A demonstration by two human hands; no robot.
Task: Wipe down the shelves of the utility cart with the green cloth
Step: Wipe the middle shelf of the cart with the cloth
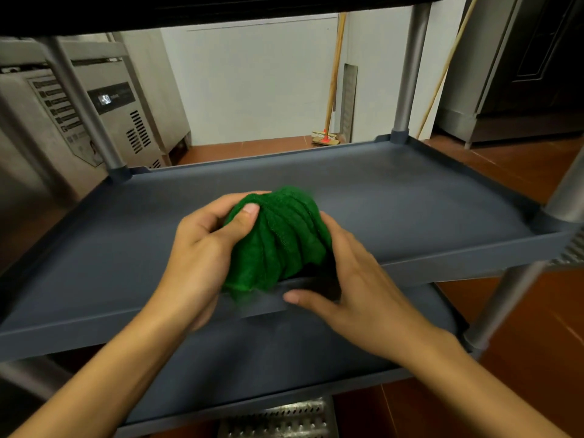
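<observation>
While the left hand [202, 248] closes around the bunched green cloth [278, 238], thumb pressed on top and fingers curled behind it, the right hand [344, 273] lies half open against the cloth's other side, fingers tucked out of sight under the bundle and thumb stretched flat along the shelf's front lip. Between the two hands the cloth sits as a rounded, ribbed lump, resting at the near edge of the middle shelf [410, 197] of the cart, its lower folds spilling over that lip. It has no clear long axis in this state; it is a ball, not a pad. Both hands are touching it, the left with the firmer hold. Beyond the hands, the bare shelf stretches away and to both sides, so a wiping stroke would likely run outward from here. Below the wrists lies the lower shelf [284, 358]; above, the dark underside of the top one. Farther off, past the hands, a brush [325, 139] leans at the wall.
</observation>
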